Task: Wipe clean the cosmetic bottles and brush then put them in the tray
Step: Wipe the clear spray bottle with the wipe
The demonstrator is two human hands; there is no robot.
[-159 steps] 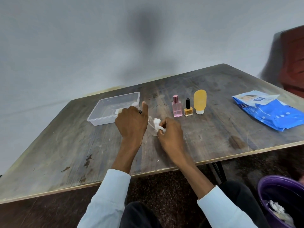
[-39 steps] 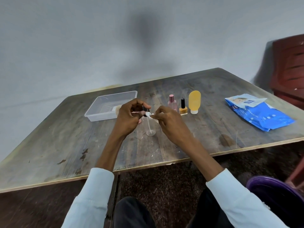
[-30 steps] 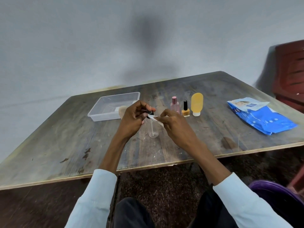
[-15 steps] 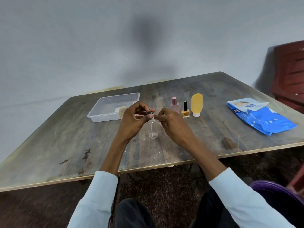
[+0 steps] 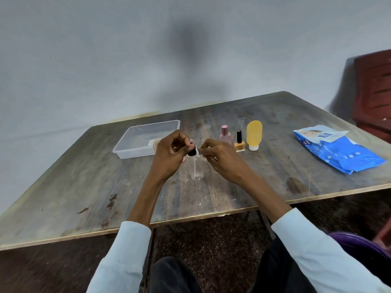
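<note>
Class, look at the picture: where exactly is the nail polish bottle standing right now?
The nail polish bottle stands upright on the table, just right of centre, between the pink perfume bottle and the yellow tube, beyond the right hand.

Two hands work at the top of a clear bottle over a worn wooden table

The left hand (image 5: 169, 154) pinches the black cap of the clear spray bottle (image 5: 196, 169), which stands upright on the table (image 5: 84, 187), while the right hand (image 5: 220, 158) pinches a small white wipe (image 5: 197, 151) against the cap. Behind the left hand lies a clear plastic tray (image 5: 135, 140). To the right stand a pink perfume bottle (image 5: 225, 135), an orange nail polish bottle (image 5: 239, 142) and a yellow tube (image 5: 254, 135) in a close row. A blue wipes pack (image 5: 338, 152) lies well apart on the right, a purple bin (image 5: 359, 246) sits below the table edge
</note>
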